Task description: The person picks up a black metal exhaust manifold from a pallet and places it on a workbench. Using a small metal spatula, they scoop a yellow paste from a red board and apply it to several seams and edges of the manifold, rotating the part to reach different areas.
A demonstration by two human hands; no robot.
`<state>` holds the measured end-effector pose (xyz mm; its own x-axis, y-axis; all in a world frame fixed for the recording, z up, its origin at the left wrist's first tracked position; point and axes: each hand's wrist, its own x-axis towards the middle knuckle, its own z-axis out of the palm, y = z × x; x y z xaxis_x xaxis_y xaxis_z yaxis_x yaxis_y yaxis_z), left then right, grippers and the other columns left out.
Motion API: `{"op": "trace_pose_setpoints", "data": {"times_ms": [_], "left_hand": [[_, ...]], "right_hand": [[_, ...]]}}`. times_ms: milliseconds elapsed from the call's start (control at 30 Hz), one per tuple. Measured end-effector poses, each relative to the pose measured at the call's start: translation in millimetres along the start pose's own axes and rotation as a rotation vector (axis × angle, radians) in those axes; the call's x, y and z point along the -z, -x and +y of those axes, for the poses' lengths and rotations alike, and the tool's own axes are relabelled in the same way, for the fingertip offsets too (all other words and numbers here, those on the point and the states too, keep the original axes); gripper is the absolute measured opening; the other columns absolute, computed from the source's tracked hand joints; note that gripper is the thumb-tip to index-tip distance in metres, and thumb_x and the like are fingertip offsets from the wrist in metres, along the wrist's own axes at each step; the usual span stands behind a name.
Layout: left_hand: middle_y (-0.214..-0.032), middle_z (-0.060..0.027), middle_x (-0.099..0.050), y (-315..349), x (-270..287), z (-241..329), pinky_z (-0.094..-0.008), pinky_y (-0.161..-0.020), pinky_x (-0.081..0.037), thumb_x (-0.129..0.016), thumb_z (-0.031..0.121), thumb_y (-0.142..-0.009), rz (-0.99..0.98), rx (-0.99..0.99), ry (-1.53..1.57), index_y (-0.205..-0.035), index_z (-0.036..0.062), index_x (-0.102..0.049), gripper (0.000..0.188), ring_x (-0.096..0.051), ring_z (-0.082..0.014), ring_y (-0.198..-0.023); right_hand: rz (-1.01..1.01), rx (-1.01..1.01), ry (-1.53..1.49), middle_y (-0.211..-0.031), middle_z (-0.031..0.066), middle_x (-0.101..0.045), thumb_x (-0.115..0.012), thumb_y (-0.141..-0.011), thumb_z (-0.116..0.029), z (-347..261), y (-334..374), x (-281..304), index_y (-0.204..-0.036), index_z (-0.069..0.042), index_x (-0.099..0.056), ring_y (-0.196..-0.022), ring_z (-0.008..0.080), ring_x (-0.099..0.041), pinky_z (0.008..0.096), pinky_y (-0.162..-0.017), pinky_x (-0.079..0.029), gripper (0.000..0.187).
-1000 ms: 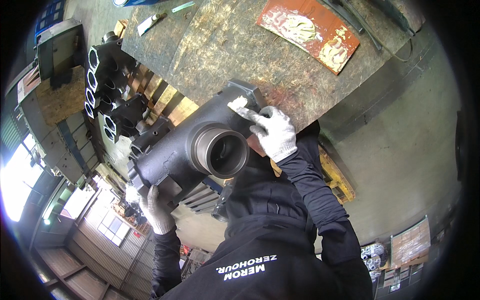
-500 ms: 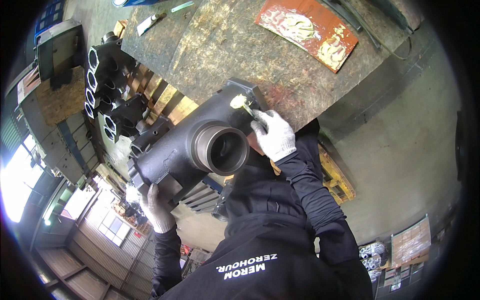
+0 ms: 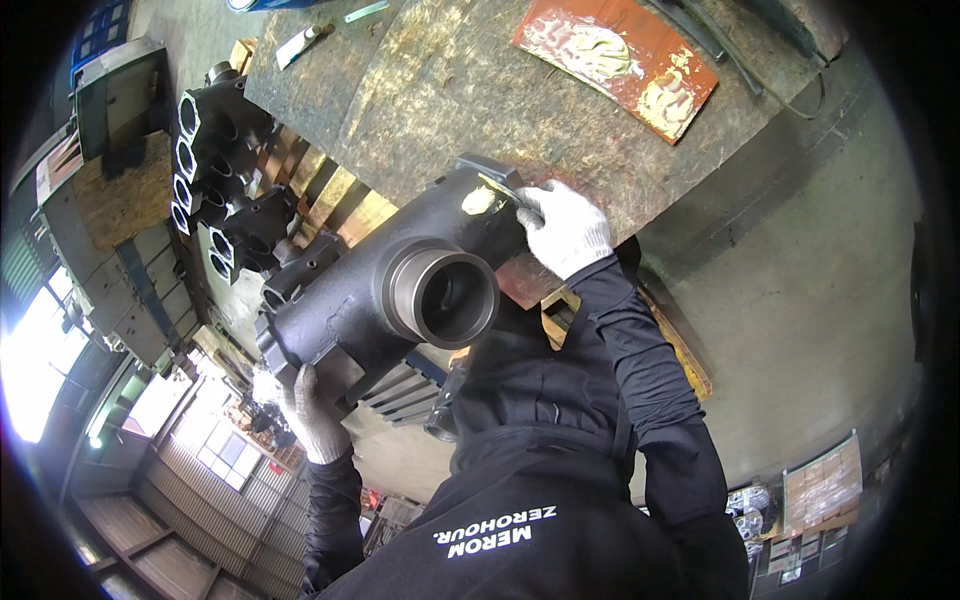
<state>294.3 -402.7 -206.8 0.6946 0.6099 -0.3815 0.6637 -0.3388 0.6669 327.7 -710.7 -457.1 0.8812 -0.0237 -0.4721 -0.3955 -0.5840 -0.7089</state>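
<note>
A black cast pipe fitting (image 3: 345,290) with flanged ends and a bare-metal round side opening lies slantwise at the near edge of the worktable (image 3: 440,90). My left hand (image 3: 318,420), in a whitish knit glove, is closed around its lower left end. Near the upper right end, my gloved right hand (image 3: 568,228) pinches a thin spatula (image 3: 497,187), its blade by the flange. A patch of pale yellow putty (image 3: 479,201) sits on the black surface just left of the blade. My fingers hide most of the spatula's handle.
An orange-red plate (image 3: 620,62) smeared with yellow putty lies at the table's far right. A white tube (image 3: 298,46) and a pale green strip (image 3: 367,11) are at the far left. Several black castings (image 3: 215,140) stand beside a wooden pallet (image 3: 340,195) on the left.
My right hand has moved up and to the right, taking the spatula off the putty patch toward the flange. The left hand and the fitting have stayed put.
</note>
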Motion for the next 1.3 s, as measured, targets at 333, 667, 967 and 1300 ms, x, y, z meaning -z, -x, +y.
{"op": "trace_pose_setpoints", "data": {"times_ms": [333,667,967,1300], "left_hand": [[-0.109,-0.0055,-0.068,1,-2,1,-0.0355,-0.094,-0.051,-0.07,0.026,-0.095,0.012,-0.004,0.005,-0.116,0.0046,-0.065,0.03,-0.065,-0.0183,-0.102],[-0.11,-0.0068,-0.069,0,-3,1,-0.0361,-0.095,-0.051,-0.07,0.027,-0.094,0.029,0.017,0.017,-0.116,0.0047,-0.065,0.032,-0.067,-0.0195,-0.103],[-0.113,-0.008,-0.07,-3,4,-5,-0.0364,-0.096,-0.052,-0.071,0.029,-0.094,0.0,0.029,0.02,-0.118,0.0025,-0.068,0.036,-0.068,-0.0199,-0.103],[-0.114,-0.008,-0.071,-6,12,-10,-0.0345,-0.094,-0.052,-0.073,0.029,-0.092,0.017,0.028,0.005,-0.116,0.0022,-0.07,0.036,-0.068,-0.0198,-0.103]], "right_hand": [[0.005,0.31,-0.004,-0.102,0.0094,-0.068,-0.068,-0.09,-0.026,-2,-3,11,-0.111,-0.018,-0.075,-0.096,0.0302,-0.069,0.0415,-0.085,-0.056,0.023],[-0.014,0.112,0.013,-0.111,0.0112,-0.071,-0.068,-0.092,-0.029,12,-2,10,-0.118,-0.021,-0.075,-0.107,0.0314,-0.069,0.0434,-0.092,-0.056,0.028],[-0.206,-0.097,-0.095,-0.126,0.014,-0.071,-0.066,-0.093,-0.033,14,-2,10,-0.123,-0.021,-0.074,-0.123,0.0336,-0.065,0.0465,-0.103,-0.052,0.033],[-0.119,0.01,-0.218,-0.123,0.0193,-0.071,-0.068,-0.093,-0.032,16,16,-7,-0.122,-0.017,-0.074,-0.12,0.0372,-0.065,0.0472,-0.1,-0.053,0.033]]}}
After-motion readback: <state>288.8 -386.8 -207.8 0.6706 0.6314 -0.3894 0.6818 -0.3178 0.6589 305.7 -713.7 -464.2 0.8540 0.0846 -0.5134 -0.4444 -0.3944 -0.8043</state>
